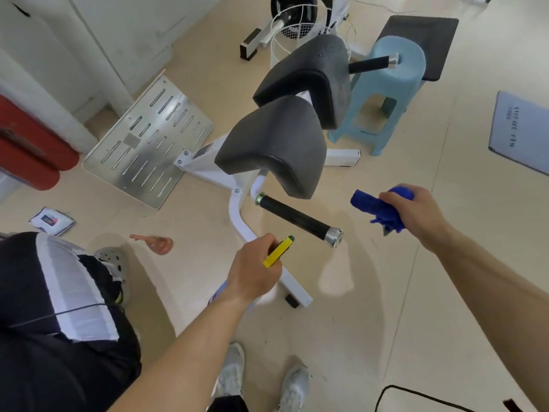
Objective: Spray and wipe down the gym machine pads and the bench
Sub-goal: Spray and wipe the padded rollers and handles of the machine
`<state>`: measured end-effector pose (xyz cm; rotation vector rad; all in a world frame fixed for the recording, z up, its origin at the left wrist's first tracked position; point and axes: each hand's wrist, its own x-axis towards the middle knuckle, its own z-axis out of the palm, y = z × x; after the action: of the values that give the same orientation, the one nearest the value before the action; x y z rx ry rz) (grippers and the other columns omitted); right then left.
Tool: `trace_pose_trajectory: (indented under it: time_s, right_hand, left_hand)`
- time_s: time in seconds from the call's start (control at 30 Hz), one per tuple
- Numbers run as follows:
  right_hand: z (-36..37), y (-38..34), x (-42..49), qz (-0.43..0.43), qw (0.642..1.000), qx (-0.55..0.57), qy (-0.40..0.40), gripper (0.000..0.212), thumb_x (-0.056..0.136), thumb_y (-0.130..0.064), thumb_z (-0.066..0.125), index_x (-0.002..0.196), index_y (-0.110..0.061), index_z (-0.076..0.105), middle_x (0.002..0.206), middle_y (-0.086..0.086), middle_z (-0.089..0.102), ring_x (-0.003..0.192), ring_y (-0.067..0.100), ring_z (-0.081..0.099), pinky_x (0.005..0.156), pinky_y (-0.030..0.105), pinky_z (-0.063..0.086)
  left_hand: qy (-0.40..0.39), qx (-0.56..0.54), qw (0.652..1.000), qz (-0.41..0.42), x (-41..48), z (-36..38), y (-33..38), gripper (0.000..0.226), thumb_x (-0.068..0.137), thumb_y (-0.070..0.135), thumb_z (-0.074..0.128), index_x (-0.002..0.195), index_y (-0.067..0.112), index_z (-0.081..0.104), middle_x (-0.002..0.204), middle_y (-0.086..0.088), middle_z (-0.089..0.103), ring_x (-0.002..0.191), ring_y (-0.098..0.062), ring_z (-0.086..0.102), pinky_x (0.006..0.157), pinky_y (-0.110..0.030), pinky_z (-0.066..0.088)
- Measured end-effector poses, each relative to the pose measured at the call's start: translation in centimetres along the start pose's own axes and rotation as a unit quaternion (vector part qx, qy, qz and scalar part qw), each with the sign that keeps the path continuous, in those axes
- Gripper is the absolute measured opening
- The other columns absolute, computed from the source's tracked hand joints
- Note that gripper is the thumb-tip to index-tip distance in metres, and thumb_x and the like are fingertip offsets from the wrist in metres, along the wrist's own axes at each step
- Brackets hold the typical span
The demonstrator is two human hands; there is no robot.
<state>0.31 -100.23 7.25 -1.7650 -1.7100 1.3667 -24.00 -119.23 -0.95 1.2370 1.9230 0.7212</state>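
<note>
Yellow-topped spray bottle point(279, 251) is gripped by left hand point(253, 273), blue cloth point(375, 207) clutched by right hand point(417, 214), black pads point(273, 144) just ahead.

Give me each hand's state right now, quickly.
Left hand: gripping the spray bottle.
Right hand: gripping the blue cloth.

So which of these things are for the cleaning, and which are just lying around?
For the job: spray bottle in the left hand, blue cloth in the right hand, near pad, far pad.
Lying about: blue stool, fan, leaflet, pink object.
</note>
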Motion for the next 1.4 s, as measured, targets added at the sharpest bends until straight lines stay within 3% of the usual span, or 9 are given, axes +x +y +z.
trace_pose_trajectory:
  time_s: [0.23,0.33,0.43,0.53,0.77,0.9,1.03,1.17,1.4]
  right_hand:
    - [3.3,-1.0,-1.7,-0.025,0.998,-0.047,-0.028,0.019,0.096,-0.025,0.057,0.091,-0.007,0.059,0.063,0.014,0.068,0.053,0.03,0.065,0.054,0.033,0.044]
    - [7.2,-0.4,-1.7,-0.096,0.979,-0.166,-0.063,0.019,0.1,-0.037,0.052,0.112,-0.026,0.06,0.11,0.0,0.067,0.087,0.019,0.065,0.074,0.031,0.05]
    - [10.7,1.3,-1.1,-0.204,0.871,-0.417,-0.159,0.055,0.101,-0.042,0.049,0.152,-0.031,0.03,0.155,0.001,0.029,0.125,0.026,0.048,0.102,0.037,0.045]
    - [12.3,1.9,0.1,-0.284,0.788,-0.526,-0.147,0.074,0.098,-0.035,0.057,0.155,-0.026,0.011,0.156,0.007,0.024,0.124,0.029,0.049,0.094,0.039,0.054]
    - [15.1,0.7,3.0,-0.368,0.688,-0.601,-0.177,0.083,0.096,-0.034,0.063,0.156,-0.026,0.006,0.155,0.013,0.021,0.118,0.033,0.048,0.08,0.043,0.06]
    - [16.6,-0.1,3.5,-0.384,0.67,-0.613,-0.167,0.07,0.093,-0.021,0.065,0.149,-0.024,0.023,0.145,0.011,0.03,0.109,0.033,0.049,0.064,0.043,0.059]
    - [18.5,-1.6,3.7,-0.425,0.699,-0.567,-0.097,0.053,0.096,-0.031,0.061,0.142,-0.019,0.037,0.147,0.011,0.037,0.117,0.031,0.051,0.078,0.039,0.058]
    - [23.2,-2.4,5.0,-0.343,0.732,-0.574,-0.132,0.053,0.098,-0.041,0.057,0.141,-0.019,0.035,0.155,0.011,0.027,0.129,0.036,0.044,0.095,0.045,0.053]
    - [19.8,-2.0,4.4,-0.332,0.727,-0.582,-0.149,0.045,0.1,-0.036,0.035,0.142,-0.02,0.039,0.145,0.01,0.039,0.115,0.035,0.054,0.085,0.046,0.055]
  left_hand:
    - [-0.015,-0.07,0.997,-0.007,-0.3,-1.0,-0.6,0.032,0.074,0.014,0.044,0.091,0.03,0.065,0.07,0.001,0.062,0.065,-0.026,0.054,0.059,-0.038,0.047]
    - [-0.024,-0.084,0.996,-0.008,-0.3,-1.2,-1.1,0.033,0.074,0.014,0.044,0.093,0.031,0.066,0.073,0.0,0.064,0.066,-0.024,0.055,0.061,-0.04,0.049]
    - [-0.012,-0.099,0.995,-0.019,0.0,-1.6,-1.6,0.033,0.074,0.015,0.045,0.093,0.031,0.067,0.075,0.001,0.064,0.068,-0.022,0.055,0.062,-0.037,0.049]
    - [-0.004,-0.114,0.993,-0.032,0.4,-1.9,-2.1,0.034,0.075,0.014,0.045,0.094,0.03,0.068,0.08,0.002,0.067,0.073,-0.023,0.059,0.067,-0.038,0.051]
    - [0.021,-0.137,0.989,-0.05,1.8,-2.9,-3.6,0.035,0.079,0.009,0.047,0.095,0.032,0.068,0.081,-0.002,0.068,0.074,-0.027,0.058,0.066,-0.039,0.051]
    - [0.038,-0.153,0.985,-0.067,2.6,-3.6,-4.3,0.036,0.082,0.005,0.049,0.094,0.033,0.069,0.086,-0.007,0.069,0.08,-0.029,0.06,0.071,-0.041,0.051]
    - [0.046,-0.158,0.984,-0.062,2.9,-4.2,-4.8,0.039,0.083,-0.001,0.049,0.092,0.031,0.069,0.086,-0.007,0.069,0.079,-0.027,0.059,0.063,-0.027,0.046]
    - [0.064,-0.153,0.984,-0.07,3.2,-4.8,-5.3,0.04,0.085,-0.003,0.048,0.09,0.031,0.069,0.083,-0.002,0.07,0.076,-0.024,0.058,0.059,-0.023,0.044]
    - [0.065,-0.151,0.984,-0.062,2.9,-5.7,-5.5,0.039,0.084,-0.004,0.049,0.09,0.029,0.068,0.083,-0.003,0.07,0.076,-0.025,0.059,0.062,-0.029,0.046]
